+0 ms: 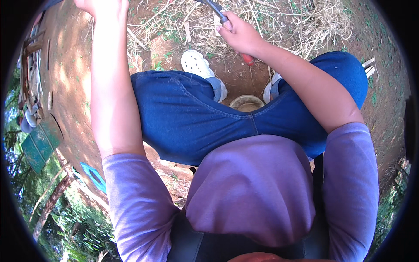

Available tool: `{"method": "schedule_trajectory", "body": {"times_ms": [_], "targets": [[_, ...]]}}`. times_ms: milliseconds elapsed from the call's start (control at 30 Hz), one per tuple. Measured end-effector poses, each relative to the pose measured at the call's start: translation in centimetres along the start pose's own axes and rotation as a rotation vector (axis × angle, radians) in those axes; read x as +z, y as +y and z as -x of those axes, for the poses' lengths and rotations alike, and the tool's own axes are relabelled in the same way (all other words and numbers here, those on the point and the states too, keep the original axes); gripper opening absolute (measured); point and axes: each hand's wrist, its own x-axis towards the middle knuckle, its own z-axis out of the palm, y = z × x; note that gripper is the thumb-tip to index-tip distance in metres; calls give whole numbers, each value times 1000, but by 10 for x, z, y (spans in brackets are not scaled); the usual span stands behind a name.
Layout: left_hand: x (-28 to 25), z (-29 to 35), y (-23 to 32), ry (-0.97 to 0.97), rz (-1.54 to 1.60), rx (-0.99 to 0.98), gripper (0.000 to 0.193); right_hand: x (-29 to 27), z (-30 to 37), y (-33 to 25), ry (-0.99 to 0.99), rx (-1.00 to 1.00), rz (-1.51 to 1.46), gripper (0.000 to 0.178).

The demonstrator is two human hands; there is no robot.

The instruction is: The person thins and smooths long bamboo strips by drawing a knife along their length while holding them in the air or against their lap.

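Note:
My right hand point(239, 34) is closed around the handle of a hand tool with a red butt end point(248, 59). Its grey metal shaft point(214, 6) runs up and left out of the picture, so the working end is cut off. Under and beyond this hand lies dry straw point(301, 30) strewn over brown soil. My left hand point(104, 5) reaches to the top edge at the left, left of the straw. Its fingers are cut off there, and whatever it may hold is hidden.
Below the tool, a round pale bowl-like thing point(246, 103) sits on the ground between my white clogs point(195, 63). My knees in blue trousers point(174, 100) are spread wide. At left are a green panel point(40, 146), a blue item point(93, 176) and branches point(54, 198).

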Motion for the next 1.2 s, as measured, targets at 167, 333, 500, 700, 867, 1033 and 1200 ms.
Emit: {"method": "schedule_trajectory", "body": {"times_ms": [167, 333, 500, 700, 867, 1033, 1200], "targets": [[18, 10, 3, 41, -38, 1, 39, -4, -10, 41, -68, 310, -75, 40], [18, 9, 1, -14, -61, 48, 40, -8, 2, -15, -17, -37, -170, 43], [17, 6, 0, 28, -58, 33, 41, 14, -1, -15, 125, -190, -44, 38], [-2, 2, 3, 70, -98, 34, 40, -9, -5, -44, -56, -8, -96, 28], [17, 15, 5, 55, -102, 48, 41, 14, -2, -13, 148, -129, 91, 29], [10, 10, 2, 57, -114, 57, 41, -1, -8, -12, -2, 37, -1, 30], [17, 14, 0, 71, -120, 52, 41, 11, -10, 23, 24, 189, -39, 27]]}}
